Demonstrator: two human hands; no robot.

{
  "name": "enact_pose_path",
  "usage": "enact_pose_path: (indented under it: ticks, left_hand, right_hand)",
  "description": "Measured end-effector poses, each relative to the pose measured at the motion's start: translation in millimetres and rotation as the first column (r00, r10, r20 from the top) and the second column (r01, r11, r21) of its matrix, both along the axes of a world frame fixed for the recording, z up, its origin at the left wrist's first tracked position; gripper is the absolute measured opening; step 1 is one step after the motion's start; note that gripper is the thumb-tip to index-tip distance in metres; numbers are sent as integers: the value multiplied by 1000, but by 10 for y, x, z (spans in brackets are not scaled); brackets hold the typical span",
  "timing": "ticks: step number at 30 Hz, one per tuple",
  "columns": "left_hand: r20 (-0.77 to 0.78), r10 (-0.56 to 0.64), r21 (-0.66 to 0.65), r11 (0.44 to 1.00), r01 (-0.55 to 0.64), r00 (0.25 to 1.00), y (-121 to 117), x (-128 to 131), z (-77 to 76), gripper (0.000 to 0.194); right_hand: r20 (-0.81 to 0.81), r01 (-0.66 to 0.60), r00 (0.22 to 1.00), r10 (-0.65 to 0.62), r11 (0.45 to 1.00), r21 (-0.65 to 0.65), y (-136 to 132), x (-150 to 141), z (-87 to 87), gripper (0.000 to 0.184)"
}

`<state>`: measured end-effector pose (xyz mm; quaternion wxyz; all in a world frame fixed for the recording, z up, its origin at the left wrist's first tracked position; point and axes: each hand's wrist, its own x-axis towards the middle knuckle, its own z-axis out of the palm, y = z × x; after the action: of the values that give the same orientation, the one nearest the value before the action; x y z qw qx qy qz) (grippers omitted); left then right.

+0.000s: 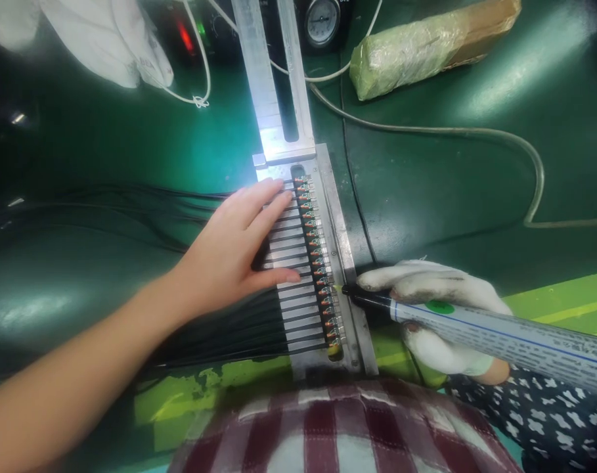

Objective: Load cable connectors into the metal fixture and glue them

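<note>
A slotted metal fixture (pixel 350 263) holds a row of black cables (pixel 293 253), each ending in exposed coloured wires and a small metal connector (pixel 322 270). My bare left hand (pixel 243 243) lies across the cables and the fixture's left side, fingers spread and thumb out. On the right, my white-gloved right hand (pixel 441 302) grips a thick grey marker pen (pixel 495 341) with a black front end and a green spot. The pen's tip points left at the lower part of the connector row. Whether it touches a connector, I cannot tell.
A slotted metal bar (pixel 271 85) adjoins the fixture's top. Behind are a pressure gauge (pixel 322 21), a white cloth-like bundle (pixel 106 39) and a plastic-wrapped package (pixel 416 49). A grey hose (pixel 426 129) curves across the green table (pixel 450 177). Yellow-green tape (pixel 569 302) marks its edge.
</note>
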<state>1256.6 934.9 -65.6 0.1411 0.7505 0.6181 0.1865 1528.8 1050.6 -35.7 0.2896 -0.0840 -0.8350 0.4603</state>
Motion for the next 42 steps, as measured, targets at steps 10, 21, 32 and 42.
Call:
enact_pose_path:
  ticks: [10,21,32,42]
  left_hand:
    - [-5,-2,4,1000,2,1000,2,0,-2,95]
    - [-15,-4,12,1000,4,1000,1,2,0,94]
    - [-29,16,-25,1000,-17,999,-1,5,14,94]
    - [-56,15,-36,999,-17,998,-5,5,21,94]
  right_hand:
    - [-13,18,1000,-18,999,-30,-12,-25,-4,32]
    - [-95,39,995,-34,998,45,-17,26,10,27]
    - [38,26,999,-31,990,136,-82,58,54,16]
    - [37,69,997,-74,991,118,-139,61,18,11]
